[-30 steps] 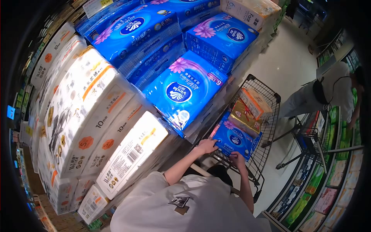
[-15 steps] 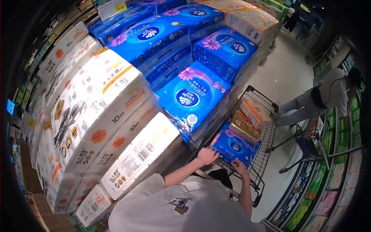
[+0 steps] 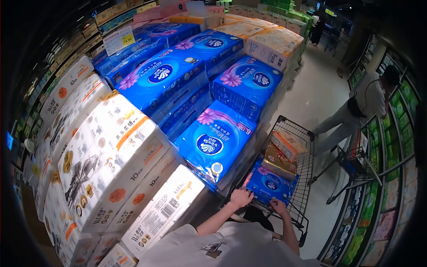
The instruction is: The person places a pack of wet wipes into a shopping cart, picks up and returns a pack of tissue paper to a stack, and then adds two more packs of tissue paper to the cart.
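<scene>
A blue Vinda tissue pack [image 3: 272,184] with a pink flower lies in the near end of the wire shopping cart [image 3: 306,175]. My left hand [image 3: 241,198] is at its near left corner, fingers curled against the edge. At the near right edge, my right hand [image 3: 279,208] is closed with bent fingers on the wrapper. Parts of both grips are hidden beneath the hands. Behind this pack, a gold pack [image 3: 279,163] and an orange-and-white pack [image 3: 288,144] rest in the cart.
Stacked blue tissue packs [image 3: 211,144] rise left of the cart. White tissue packs [image 3: 113,167] are piled farther left. Another person [image 3: 353,107] stands at the right with a second cart [image 3: 360,153], beside a stocked shelf [image 3: 367,204].
The view has tilted up, so the stacks and cart sit lower in the picture. Both hands stay at the blue pack's near edge. The other person leans less toward the shelf.
</scene>
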`<state>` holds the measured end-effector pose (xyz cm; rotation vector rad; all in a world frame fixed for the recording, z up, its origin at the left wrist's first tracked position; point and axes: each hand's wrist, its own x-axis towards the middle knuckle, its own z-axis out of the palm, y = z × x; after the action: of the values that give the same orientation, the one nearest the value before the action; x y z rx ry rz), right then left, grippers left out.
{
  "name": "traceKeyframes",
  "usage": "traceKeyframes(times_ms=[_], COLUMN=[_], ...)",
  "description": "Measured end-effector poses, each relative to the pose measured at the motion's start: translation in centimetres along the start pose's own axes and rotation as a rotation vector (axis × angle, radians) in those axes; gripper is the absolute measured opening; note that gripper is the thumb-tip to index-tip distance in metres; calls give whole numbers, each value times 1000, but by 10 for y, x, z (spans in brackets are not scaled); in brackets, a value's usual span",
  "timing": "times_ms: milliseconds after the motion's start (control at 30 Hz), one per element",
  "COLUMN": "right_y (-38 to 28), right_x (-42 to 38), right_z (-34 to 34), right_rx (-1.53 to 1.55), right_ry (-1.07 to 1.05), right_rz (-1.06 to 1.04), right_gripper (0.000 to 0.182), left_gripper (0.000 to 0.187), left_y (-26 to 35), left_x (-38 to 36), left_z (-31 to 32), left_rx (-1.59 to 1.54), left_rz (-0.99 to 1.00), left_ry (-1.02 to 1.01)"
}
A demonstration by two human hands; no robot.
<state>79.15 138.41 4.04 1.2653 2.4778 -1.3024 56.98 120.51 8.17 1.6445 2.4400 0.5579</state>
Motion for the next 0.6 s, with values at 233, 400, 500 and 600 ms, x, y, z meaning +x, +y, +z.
traceKeyframes(times_ms=[233, 400, 500, 600], right_y=[-10, -46, -31, -21], right_x=[-7, -33, -11, 5], right_z=[-37, -75, -83, -102], right_rx=[45, -306, -420, -429], right_ry=[142, 426, 486, 507], right_rz=[-33, -67, -46, -56], right_gripper=[31, 47, 43, 41], left_gripper=[44, 45, 45, 45], left_y=[9, 21, 27, 36], left_x=[36, 70, 89, 111], left_z=[11, 11, 14, 11], left_rx=[-19, -33, -16, -7], left_rz=[-50, -94, -77, -64], left_ry=[-75, -118, -77, -43])
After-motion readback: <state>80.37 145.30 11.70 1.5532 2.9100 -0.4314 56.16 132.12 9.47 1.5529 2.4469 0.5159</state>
